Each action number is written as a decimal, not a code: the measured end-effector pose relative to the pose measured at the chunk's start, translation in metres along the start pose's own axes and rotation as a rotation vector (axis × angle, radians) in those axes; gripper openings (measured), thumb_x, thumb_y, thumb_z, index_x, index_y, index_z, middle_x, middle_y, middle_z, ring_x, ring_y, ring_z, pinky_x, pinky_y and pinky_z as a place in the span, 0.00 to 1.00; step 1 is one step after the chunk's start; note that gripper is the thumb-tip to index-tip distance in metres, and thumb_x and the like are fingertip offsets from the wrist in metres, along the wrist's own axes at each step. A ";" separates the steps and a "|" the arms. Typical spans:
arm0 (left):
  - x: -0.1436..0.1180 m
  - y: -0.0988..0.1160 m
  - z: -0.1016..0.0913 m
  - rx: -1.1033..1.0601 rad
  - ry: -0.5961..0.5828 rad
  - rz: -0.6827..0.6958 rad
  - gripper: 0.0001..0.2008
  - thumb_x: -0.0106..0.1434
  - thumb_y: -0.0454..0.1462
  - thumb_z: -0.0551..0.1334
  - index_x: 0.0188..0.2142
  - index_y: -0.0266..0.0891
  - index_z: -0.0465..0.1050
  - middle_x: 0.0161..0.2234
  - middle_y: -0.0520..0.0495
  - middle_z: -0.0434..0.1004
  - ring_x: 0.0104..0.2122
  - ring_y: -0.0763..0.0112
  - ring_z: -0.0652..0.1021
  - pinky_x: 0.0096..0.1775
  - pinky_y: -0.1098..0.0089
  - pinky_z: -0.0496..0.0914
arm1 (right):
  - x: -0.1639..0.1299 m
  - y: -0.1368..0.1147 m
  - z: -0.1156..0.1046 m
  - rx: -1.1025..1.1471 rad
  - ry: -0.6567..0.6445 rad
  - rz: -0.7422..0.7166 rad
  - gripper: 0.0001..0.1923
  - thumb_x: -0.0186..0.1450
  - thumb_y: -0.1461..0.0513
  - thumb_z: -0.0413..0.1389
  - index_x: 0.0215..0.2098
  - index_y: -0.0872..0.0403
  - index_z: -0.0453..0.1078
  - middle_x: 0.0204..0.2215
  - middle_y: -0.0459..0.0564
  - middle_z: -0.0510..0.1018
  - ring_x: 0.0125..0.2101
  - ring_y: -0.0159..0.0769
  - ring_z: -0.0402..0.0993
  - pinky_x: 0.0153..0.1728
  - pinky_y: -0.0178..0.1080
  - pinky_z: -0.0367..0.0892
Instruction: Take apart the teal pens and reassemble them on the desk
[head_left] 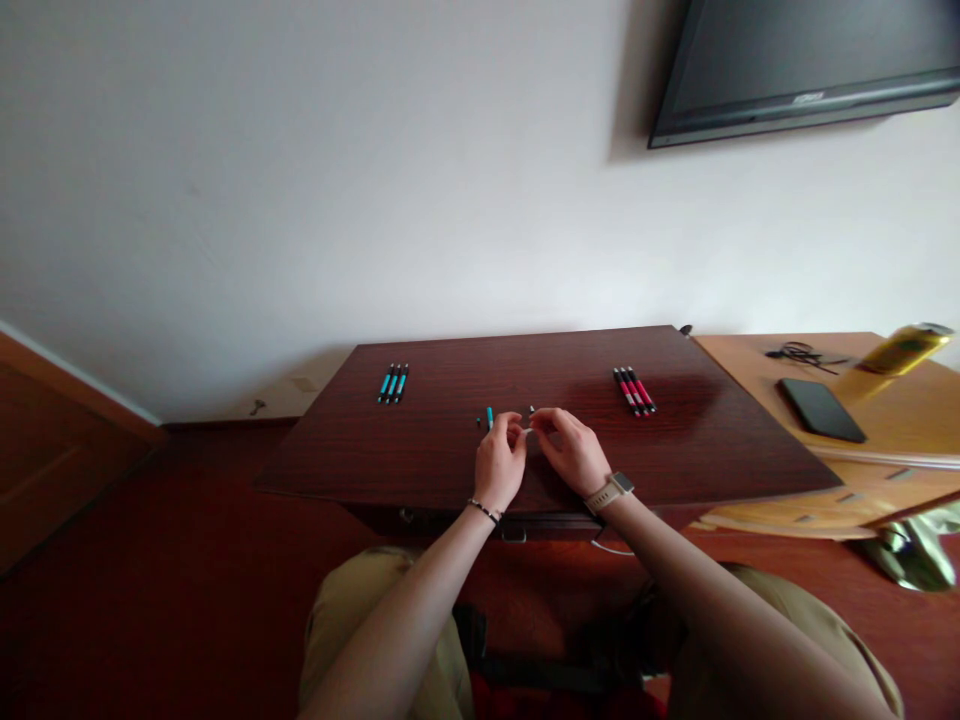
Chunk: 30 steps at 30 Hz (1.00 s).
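Observation:
My left hand point(501, 462) and my right hand point(574, 450) meet over the front middle of the dark wooden table point(442, 470). Between their fingertips is a small, thin whitish piece point(527, 431), pinched from both sides; its kind is too small to make out. Just beyond my left fingers lies a turquoise pen barrel point(490, 417), partly hidden by them. A tiny dark part point(478, 421) rests to its left. Behind my right fingertips sits another small black-and-silver pen part point(532, 409).
Turquoise-and-black pens point(393, 384) lie in a row at the left. Several pink-and-black pens point(634, 391) are lined up at the right. On the lighter cabinet are a black phone point(820, 409), a cable point(801, 354) and a yellow can point(906, 350). A television point(810, 70) hangs above.

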<state>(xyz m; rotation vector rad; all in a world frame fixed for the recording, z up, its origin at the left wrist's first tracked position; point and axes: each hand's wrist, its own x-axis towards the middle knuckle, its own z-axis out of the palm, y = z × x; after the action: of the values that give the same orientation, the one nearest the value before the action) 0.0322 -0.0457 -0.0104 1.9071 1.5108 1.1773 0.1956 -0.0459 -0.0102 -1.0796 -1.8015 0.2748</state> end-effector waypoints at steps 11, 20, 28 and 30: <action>0.000 0.004 -0.002 -0.011 -0.033 -0.005 0.10 0.71 0.33 0.63 0.50 0.46 0.71 0.40 0.51 0.83 0.41 0.65 0.84 0.47 0.65 0.76 | 0.002 -0.005 -0.003 0.047 -0.067 -0.023 0.10 0.71 0.66 0.55 0.50 0.49 0.71 0.43 0.51 0.80 0.42 0.41 0.79 0.46 0.43 0.74; -0.001 0.003 -0.002 -0.015 -0.051 0.016 0.12 0.71 0.32 0.62 0.51 0.47 0.70 0.42 0.51 0.84 0.42 0.63 0.84 0.47 0.63 0.77 | 0.003 -0.007 -0.004 0.045 -0.084 -0.017 0.10 0.72 0.66 0.54 0.49 0.48 0.72 0.43 0.51 0.80 0.43 0.42 0.80 0.46 0.42 0.75; -0.005 -0.001 -0.001 0.026 -0.067 0.074 0.13 0.71 0.32 0.62 0.52 0.47 0.70 0.43 0.50 0.84 0.42 0.64 0.84 0.47 0.63 0.77 | 0.002 -0.002 -0.003 0.066 -0.058 0.025 0.09 0.72 0.63 0.56 0.49 0.49 0.71 0.42 0.51 0.81 0.39 0.40 0.80 0.43 0.42 0.75; -0.005 -0.001 -0.004 0.060 -0.055 0.107 0.15 0.70 0.30 0.62 0.53 0.46 0.70 0.43 0.49 0.83 0.42 0.65 0.83 0.48 0.63 0.77 | 0.001 0.002 -0.003 0.059 -0.035 0.047 0.09 0.71 0.62 0.56 0.49 0.49 0.71 0.42 0.51 0.81 0.38 0.40 0.80 0.42 0.41 0.75</action>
<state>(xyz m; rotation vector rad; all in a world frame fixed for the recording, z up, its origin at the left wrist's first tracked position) 0.0279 -0.0507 -0.0102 2.0656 1.4462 1.1264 0.1986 -0.0446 -0.0089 -1.0828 -1.7895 0.3745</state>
